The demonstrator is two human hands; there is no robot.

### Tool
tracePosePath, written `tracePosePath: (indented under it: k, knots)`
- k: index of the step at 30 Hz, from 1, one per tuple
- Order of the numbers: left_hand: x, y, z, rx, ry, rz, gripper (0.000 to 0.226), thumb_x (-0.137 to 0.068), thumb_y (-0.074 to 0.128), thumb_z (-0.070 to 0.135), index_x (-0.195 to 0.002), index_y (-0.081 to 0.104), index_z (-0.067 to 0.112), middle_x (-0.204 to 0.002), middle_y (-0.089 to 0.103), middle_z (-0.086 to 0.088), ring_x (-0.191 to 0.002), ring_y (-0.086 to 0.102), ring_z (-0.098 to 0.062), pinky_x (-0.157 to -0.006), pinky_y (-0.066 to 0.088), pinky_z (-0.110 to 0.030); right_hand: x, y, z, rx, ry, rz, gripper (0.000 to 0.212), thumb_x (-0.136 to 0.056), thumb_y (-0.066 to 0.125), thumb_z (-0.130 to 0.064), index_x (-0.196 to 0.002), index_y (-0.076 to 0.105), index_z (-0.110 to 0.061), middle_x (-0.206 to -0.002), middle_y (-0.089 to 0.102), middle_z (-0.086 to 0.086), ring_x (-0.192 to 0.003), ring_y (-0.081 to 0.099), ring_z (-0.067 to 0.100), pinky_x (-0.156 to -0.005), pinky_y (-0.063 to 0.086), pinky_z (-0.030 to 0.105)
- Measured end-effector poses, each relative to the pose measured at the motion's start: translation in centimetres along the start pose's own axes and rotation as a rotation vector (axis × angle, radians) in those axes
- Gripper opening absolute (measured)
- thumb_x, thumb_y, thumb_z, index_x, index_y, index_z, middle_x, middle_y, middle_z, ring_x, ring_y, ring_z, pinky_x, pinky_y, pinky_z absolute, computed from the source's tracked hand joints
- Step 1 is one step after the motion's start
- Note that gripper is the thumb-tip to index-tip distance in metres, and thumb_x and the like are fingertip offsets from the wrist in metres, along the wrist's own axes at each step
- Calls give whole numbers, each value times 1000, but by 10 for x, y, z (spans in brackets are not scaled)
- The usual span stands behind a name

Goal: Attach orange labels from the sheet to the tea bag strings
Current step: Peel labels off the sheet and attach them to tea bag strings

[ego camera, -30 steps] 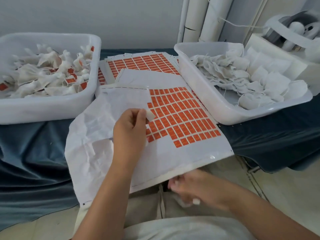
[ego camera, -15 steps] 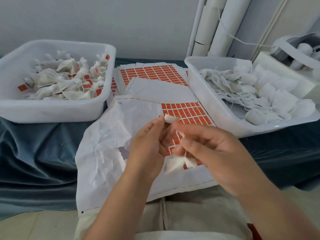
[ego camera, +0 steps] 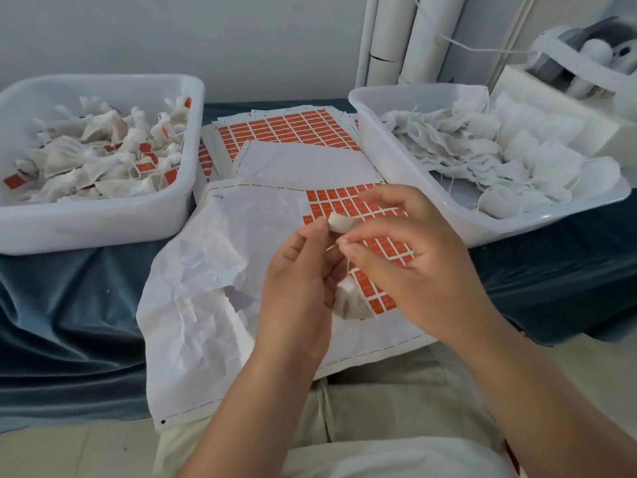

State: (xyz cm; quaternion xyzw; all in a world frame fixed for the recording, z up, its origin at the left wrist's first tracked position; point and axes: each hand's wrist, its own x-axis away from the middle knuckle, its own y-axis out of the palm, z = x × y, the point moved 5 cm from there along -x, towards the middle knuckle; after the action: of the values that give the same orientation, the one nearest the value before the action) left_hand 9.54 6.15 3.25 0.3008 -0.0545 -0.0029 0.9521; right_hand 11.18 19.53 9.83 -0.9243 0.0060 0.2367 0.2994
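Both your bare forearms reach in from the lower edge and meet in the middle. Your left grip (ego camera: 296,281), palm turned toward the right one, pinches a label (ego camera: 339,223) at its fingertips. Your right grip (ego camera: 413,267), back of the hand up, pinches a string (ego camera: 347,267) between thumb and forefinger, other fingers loosely curled.

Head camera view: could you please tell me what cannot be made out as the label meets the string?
Head view: the label, pinched by the left hand, shows only its pale side; whether it touches the string is hidden by fingertips.
The string is thin; the right hand pinching it covers its upper end.
Print on the label sheet is too small to read.
The machine at top right is cut off by the edge.
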Motion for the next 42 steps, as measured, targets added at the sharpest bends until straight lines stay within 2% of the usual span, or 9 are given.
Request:
tracePosePath:
  k: [7, 13, 17, 21, 26, 30, 34, 37, 42]
  knots:
    - [1, 3, -5, -32, -45, -33, 27, -107, 57, 27, -101, 82, 18, -100, 75, -10, -93, 72, -15, -81, 58, -21, -6, -1, 10, -56, -2, 71, 7, -96, 77, -22, -100, 82, -26, -112, 72, -16, -113, 68, 10, -96, 52, 20]
    - [2, 9, -6, -18, -22, -65, 30, -109, 53, 22, -100, 82, 19, -94, 78, -6, -90, 74, -13, -84, 59, -23, -7, -2, 18, -237, 111, 81, 8, -96, 74, -33, -98, 81, -36, -99, 77, -14, -96, 75, 15, -80, 61, 30]
    - [4, 10, -5, -51, 3, -57, 31, -109, 53, 26, -99, 82, 24, -97, 80, -4, -93, 77, -14, -82, 58, -22, -7, -1, 25, -448, 258, 87, 8, -93, 77, -37, -99, 82, -40, -97, 81, -11, -90, 77, 9, -76, 57, 14]
    - [6, 11, -3, -133, 35, -70, 33, -103, 60, 45, -104, 80, 19, -107, 80, -10, -105, 76, -23, -91, 60, -29, -7, 2, 32, -494, 314, 68, 8, -93, 77, -39, -99, 82, -39, -98, 81, -10, -92, 77, 8, -76, 56, 12]
    - [2, 7, -7, -208, 60, -70, 26, -105, 61, 31, -110, 74, 9, -103, 80, -7, -97, 77, -19, -85, 59, -25, -7, 7, 41, -615, 428, 26, 24, -82, 82, -47, -101, 83, -32, -102, 81, -4, -100, 77, 15, -90, 58, 32]
    - [1, 8, -9, -222, 71, -87, 24, -106, 60, 27, -111, 70, 5, -97, 78, -6, -89, 74, -16, -82, 60, -27, -9, 9, 46, -783, 512, 4, 29, -79, 84, -42, -102, 84, -25, -107, 80, 0, -101, 75, 15, -86, 57, 29]
    - [3, 11, -11, -262, 76, -123, 28, -104, 62, 35, -113, 69, 9, -104, 77, -12, -93, 72, -24, -90, 61, -45, -8, 11, 46, -844, 524, -13, 22, -81, 85, -35, -100, 85, -23, -107, 80, -1, -102, 75, 14, -85, 57, 25]
    - [4, 13, -13, -254, 73, -124, 29, -101, 62, 40, -113, 70, 14, -107, 78, -7, -101, 74, -26, -88, 63, -42, -7, 14, 46, -914, 567, -28, 12, -85, 83, -27, -96, 85, -22, -100, 79, -2, -96, 74, 13, -79, 57, 25]
    - [3, 13, -15, -230, 89, -130, 26, -104, 60, 36, -114, 69, 14, -105, 79, -8, -99, 74, -22, -86, 60, -37, -6, 19, 44, -987, 624, -58, 23, -80, 86, -28, -100, 82, -17, -88, 72, 1, -79, 67, 13, -71, 56, 26]
